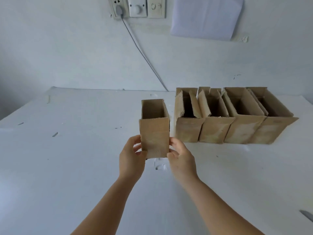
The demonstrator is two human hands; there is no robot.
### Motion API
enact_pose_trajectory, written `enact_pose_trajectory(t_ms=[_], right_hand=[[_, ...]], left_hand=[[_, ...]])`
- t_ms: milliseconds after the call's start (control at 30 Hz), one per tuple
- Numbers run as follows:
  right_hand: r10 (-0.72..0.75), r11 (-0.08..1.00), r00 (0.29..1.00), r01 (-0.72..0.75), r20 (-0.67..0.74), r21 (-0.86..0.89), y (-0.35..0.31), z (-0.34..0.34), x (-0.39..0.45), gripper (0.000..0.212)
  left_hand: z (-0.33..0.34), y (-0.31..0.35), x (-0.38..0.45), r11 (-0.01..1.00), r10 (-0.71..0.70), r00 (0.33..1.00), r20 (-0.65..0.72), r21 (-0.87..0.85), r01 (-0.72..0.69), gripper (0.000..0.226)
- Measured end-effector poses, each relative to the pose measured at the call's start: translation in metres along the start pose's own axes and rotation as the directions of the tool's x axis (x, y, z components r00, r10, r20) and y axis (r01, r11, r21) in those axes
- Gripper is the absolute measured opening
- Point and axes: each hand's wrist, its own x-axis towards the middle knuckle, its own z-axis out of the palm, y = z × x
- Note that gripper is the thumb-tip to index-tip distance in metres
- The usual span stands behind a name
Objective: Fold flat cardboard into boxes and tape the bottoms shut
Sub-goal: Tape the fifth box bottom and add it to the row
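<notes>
Upright near the middle of the white table (67,167): a small open-topped cardboard box (155,131), held from both sides at its lower half. On its left side, the left hand (131,157), thumb on the near face and fingers curled round the left edge, grasping the box. On its right side, the right hand (180,156), fingers curled against the right edge, likewise grasping the box. Bottom edge of the box at or just above the table surface; cannot tell whether touching. Just to the right of the held box, not touching it: a row of four more open-topped cardboard boxes (233,119), packed side by side, flaps standing up or leaning inward. Just below the held box, between the wrists: a small scuffed mark (160,166) on the table. Behind the held box, up the white wall (59,56): a grey cable (142,53) slanting down from a plug in a wall socket panel (138,7) toward the table's back edge beside the row. Above and to the right of the held box, high on the wall: a pale sheet of paper (206,17). Far to the lower right of the held box, at the frame edge: a thin grey object (307,215), too cut off to identify. Bare forearms reaching up from the bottom edge toward the box.
</notes>
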Motion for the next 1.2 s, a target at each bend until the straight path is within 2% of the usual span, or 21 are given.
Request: enact_pose_trajectory(t_ms=[200,367,933,1200], right_hand=[[0.168,0.984,0.985,-0.169,-0.023,-0.058,0.026,0.02,0.031,0.053],[0.244,0.968,0.969,-0.246,-0.037,-0.043,0.04,0.034,0.047,0.057],[0.28,0.959,0.957,-0.283,-0.073,-0.034,0.048,0.039,0.081,0.062],[0.288,0.955,0.955,-0.292,-0.071,-0.046,0.044,0.04,0.084,0.064]], left_hand=[[0.022,-0.03,0.041,0.998,-0.007,0.997,0.079,0.067,0.001,0.03],[0.034,-0.042,0.069,0.995,-0.005,0.993,0.116,0.096,-0.007,0.019],[0.062,-0.04,0.119,0.987,0.024,0.989,0.144,0.153,-0.046,0.014],[0.066,-0.043,0.126,0.98,-0.017,0.989,0.145,0.199,-0.012,0.013]])
